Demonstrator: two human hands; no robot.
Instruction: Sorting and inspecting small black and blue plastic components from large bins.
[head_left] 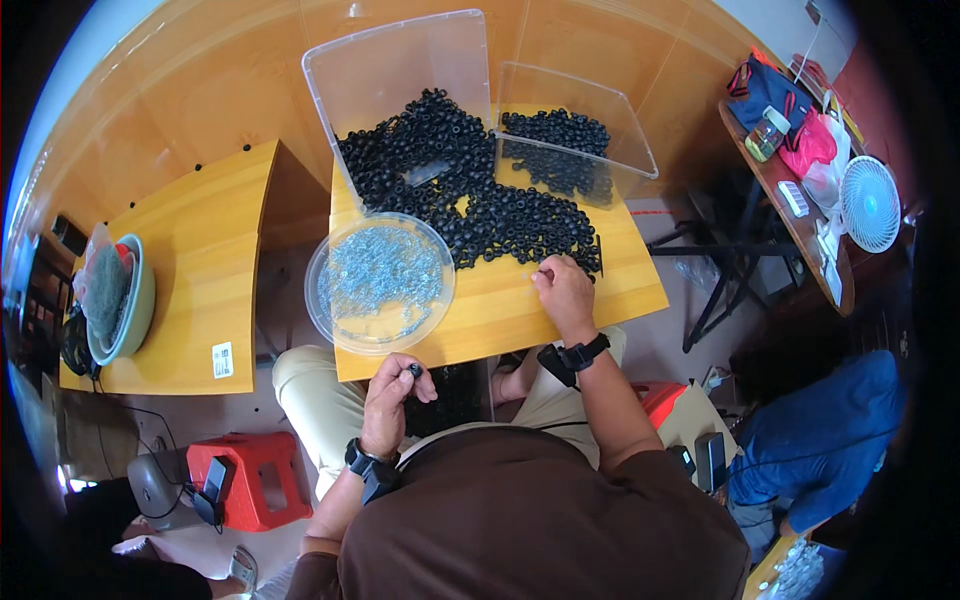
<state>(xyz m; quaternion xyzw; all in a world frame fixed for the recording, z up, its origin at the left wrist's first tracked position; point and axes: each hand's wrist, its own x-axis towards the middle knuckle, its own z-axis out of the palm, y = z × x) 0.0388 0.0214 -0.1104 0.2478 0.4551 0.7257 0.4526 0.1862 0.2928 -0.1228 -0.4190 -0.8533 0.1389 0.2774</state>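
Note:
My left hand (394, 392) is closed at the table's near edge, with a small round black part (415, 370) pinched between thumb and fingers. My right hand (566, 292) is over the table, its thumb and fingertips drawn together by the near edge of a heap of black ring-like parts (520, 225). Whatever those fingertips hold, if anything, is too small to make out. Between the heap and my left hand stands a round clear tub (318, 300), holding many small shiny metal pieces (385, 265).
Behind the heap, a clear plastic bin (395, 50) lies tipped with black parts spilling out, beside another clear bin (630, 155). A side table (200, 300) at left carries a basin (140, 310). Red stool (265, 480) lower left; fan (870, 205) far right; a person in blue (820, 440) lower right.

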